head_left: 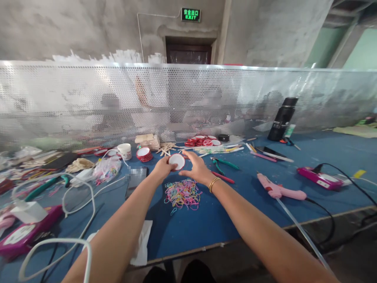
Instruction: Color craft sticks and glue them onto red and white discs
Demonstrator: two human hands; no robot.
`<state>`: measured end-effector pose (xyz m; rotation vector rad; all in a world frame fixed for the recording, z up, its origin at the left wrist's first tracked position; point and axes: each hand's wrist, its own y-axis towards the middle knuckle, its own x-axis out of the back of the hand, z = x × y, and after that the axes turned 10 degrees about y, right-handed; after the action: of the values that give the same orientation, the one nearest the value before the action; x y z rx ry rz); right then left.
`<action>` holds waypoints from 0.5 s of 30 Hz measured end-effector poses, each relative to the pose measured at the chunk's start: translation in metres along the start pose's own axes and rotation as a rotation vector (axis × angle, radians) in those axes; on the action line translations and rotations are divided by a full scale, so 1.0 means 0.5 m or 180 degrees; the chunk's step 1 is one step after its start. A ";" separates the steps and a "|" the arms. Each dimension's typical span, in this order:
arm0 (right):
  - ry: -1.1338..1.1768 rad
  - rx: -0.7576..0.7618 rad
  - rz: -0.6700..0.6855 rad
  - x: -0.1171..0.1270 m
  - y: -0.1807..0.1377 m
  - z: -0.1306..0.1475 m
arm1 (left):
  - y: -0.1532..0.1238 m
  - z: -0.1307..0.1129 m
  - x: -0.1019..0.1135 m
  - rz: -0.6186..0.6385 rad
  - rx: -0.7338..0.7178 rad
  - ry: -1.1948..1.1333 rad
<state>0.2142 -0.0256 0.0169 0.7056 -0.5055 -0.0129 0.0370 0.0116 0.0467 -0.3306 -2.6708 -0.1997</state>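
A round white disc with a red rim (176,160) is pinched at its left edge by my left hand (161,169), thumb on top. Beside the disc's right edge, my right hand (197,167) has its thumb and fingers spread apart; whether a fingertip touches the rim I cannot tell. Just below both hands lies a loose pile of small multicoloured plastic pins (182,193). Behind the disc are a stack of similar red-rimmed discs (144,154) and a heap of more red discs (200,140).
Right of my hands lie green-handled pliers (226,162), a red pen-like tool (224,177) and a pink glue gun (275,188). A black bottle (283,120) stands behind. At left are a phone (137,181), a paper cup (124,151) and looping white cables (92,196).
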 end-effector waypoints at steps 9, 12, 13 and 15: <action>-0.0215 0.0039 -0.0051 -0.005 -0.005 0.020 | -0.033 -0.028 -0.001 0.0367 0.0143 -0.0361; -0.0227 0.0054 -0.0026 -0.003 -0.004 0.023 | -0.033 -0.031 -0.001 0.0357 0.0206 -0.0418; -0.0243 0.0046 -0.0019 -0.003 -0.003 0.024 | -0.033 -0.032 -0.001 0.0350 0.0201 -0.0427; -0.0272 0.0043 0.0005 -0.002 -0.003 0.025 | -0.029 -0.033 -0.001 0.0285 0.0116 -0.0415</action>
<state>0.2077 -0.0343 0.0238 0.7200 -0.5883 -0.0384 0.0402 -0.0057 0.0598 -0.4654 -2.7764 -0.1048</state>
